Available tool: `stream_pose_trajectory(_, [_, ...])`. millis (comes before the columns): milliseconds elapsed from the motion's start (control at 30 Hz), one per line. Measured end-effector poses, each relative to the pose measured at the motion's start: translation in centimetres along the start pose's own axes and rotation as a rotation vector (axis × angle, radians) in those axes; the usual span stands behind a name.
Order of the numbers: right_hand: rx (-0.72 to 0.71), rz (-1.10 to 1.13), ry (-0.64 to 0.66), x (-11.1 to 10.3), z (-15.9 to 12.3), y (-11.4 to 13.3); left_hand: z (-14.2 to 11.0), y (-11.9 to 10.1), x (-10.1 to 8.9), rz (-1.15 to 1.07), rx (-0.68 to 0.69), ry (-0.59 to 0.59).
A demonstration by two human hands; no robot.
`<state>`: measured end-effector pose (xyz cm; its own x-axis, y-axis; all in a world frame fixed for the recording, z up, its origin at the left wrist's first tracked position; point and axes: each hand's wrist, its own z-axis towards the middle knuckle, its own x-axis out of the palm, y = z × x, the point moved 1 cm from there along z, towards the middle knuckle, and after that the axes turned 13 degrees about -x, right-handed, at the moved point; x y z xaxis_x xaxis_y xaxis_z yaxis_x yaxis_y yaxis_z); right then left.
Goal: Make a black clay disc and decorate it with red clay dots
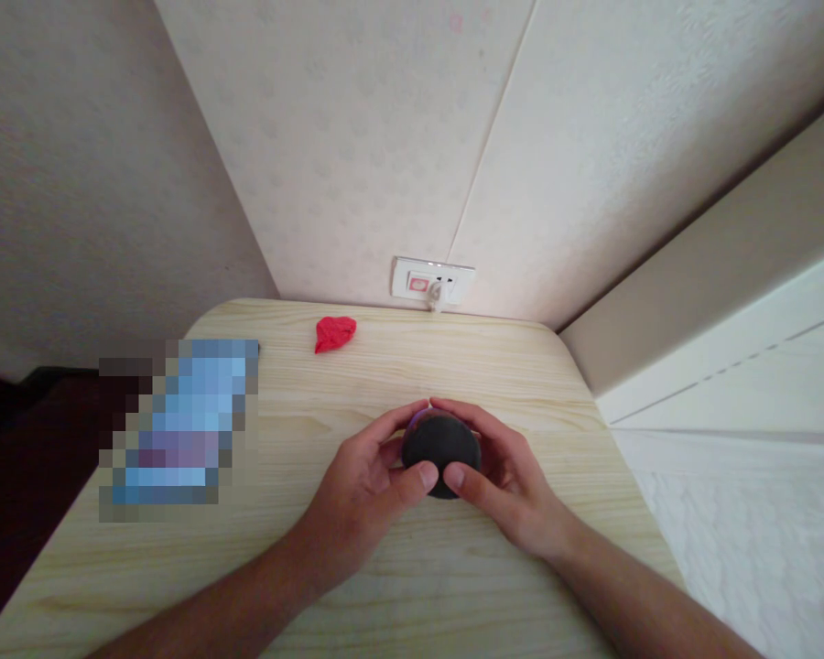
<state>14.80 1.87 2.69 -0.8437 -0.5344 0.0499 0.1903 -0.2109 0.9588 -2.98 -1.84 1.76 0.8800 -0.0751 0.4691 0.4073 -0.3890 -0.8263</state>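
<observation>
Between my two hands is a round, dark object [443, 448] with a smooth black face and a bit of purple at its upper left edge; its exact kind I cannot make out. My left hand [374, 467] wraps its left side, thumb pressed on the black face. On the opposite side my right hand [508, 467] grips it the same way, and the two thumbs lie close together. The fingertips meet at the far edge, and the underside is hidden. All this is over the middle of a pale wooden table [302, 549].
A crumpled red piece [335, 333] lies near the table's back edge. At the left is a blurred-out, bluish flat object [185, 421]. A wall socket [432, 280] with a plug stands just behind the table. To the right is white quilted fabric [755, 558].
</observation>
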Motion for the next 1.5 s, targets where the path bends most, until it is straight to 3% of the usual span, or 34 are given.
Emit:
stream_pose_trajectory(333, [0.089, 0.059, -0.048, -0.6, 0.0, 0.0, 0.2, -0.3, -0.4, -0.062, -0.046, 0.009])
stream_pose_trajectory(733, [0.057, 0.046, -0.042, -0.6, 0.4, -0.3, 0.3, -0.2, -0.4, -0.092, -0.058, 0.018])
stream_pose_trajectory(900, [0.061, 0.054, -0.065, -0.4, 0.5, -0.6, 0.3, 0.0, -0.4, -0.132, -0.095, -0.042])
stream_pose_trajectory(1067, [0.127, 0.174, -0.084, -0.2, 0.4, -0.8, 0.4, -0.1, -0.2, -0.032, -0.004, -0.061])
stream_pose_trajectory(1500, [0.014, 0.100, 0.020, 0.3, 0.3, -0.5, 0.4, 0.3, -0.3, 0.017, 0.056, -0.022])
